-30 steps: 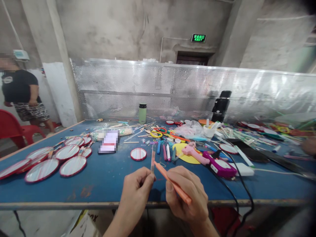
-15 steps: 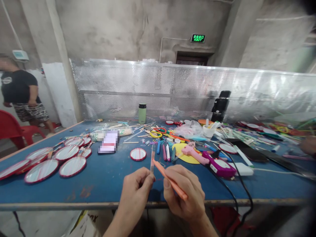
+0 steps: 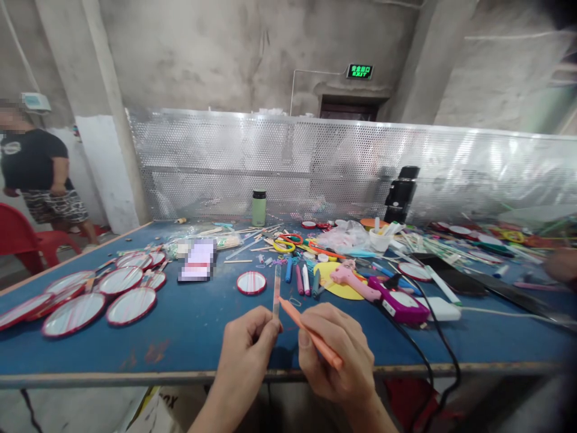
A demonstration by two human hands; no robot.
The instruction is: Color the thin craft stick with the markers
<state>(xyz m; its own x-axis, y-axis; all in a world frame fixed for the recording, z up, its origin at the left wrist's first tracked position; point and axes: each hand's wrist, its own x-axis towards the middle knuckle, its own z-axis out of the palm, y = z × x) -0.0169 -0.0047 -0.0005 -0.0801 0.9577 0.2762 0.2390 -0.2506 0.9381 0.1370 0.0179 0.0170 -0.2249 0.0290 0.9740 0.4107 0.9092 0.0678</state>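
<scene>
My left hand [image 3: 250, 346] pinches the lower end of a thin flat craft stick [image 3: 277, 282], which points up and away from me. Part of the stick's face has an orange-brown tint. Held like a pen in my right hand [image 3: 340, 349] is an orange marker [image 3: 315, 337], its tip touching or almost touching the stick's right edge. Just beyond the stick lie several capped markers [image 3: 306, 280] in blue, purple, white and teal. A small round red-rimmed disc [image 3: 251, 282] with pink streaks rests to the left.
Several larger red-rimmed discs [image 3: 74, 313] overlap at left, near a phone [image 3: 197, 261]. A green bottle [image 3: 258, 209] stands at the back. On the right are a pink-and-purple glue gun [image 3: 399, 302], black cables [image 3: 444, 343] and a white cup [image 3: 379, 240] of markers. A person [image 3: 38, 159] stands far left.
The marker tip has shifted slightly down along the stick. Both hands keep nearly the same place and grip, and the whole view has moved a little.
</scene>
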